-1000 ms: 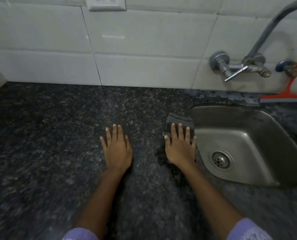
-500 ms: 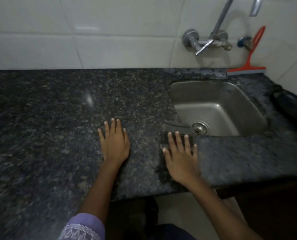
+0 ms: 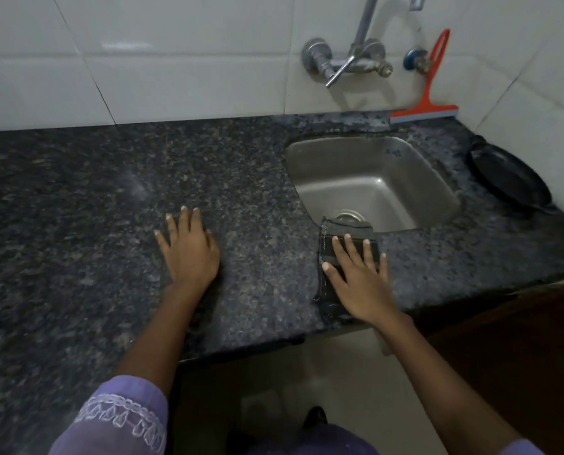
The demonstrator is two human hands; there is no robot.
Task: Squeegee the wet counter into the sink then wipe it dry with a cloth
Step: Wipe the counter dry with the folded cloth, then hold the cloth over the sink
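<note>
- Counter (image 3: pixel 77 224): dark speckled granite, running along a white tiled wall (image 3: pixel 175 60); its front edge shows at the bottom, with pale floor below.
- Sink (image 3: pixel 438 178): steel basin set into the counter at right; the drain is partly hidden behind the cloth's far edge.
- Cloth (image 3: pixel 346 229): dark, folded, lying flat on the counter strip in front of the sink; its far edge overhangs the basin's near rim, its near end reaches close to the counter's front edge.
- Right hand (image 3: pixel 359 277): laid palm down on the cloth, fingers straight and slightly spread, thumb out to the left; nothing is pinched.
- Left hand (image 3: pixel 188 251): flat on bare counter, well apart from the cloth, fingers extended and held close together, thumb out to the right.
- Squeegee (image 3: pixel 428 93): orange, blade resting on the counter behind the sink, handle leaning upright against the wall, untouched.
- Tap (image 3: pixel 349 60): wall-mounted metal fitting above the sink, lever angled down.
- Pan (image 3: pixel 510 178): dark, round, on the counter right of the sink.
- Sleeve (image 3: pixel 123 418): lilac with white embroidery, on the left arm.
</note>
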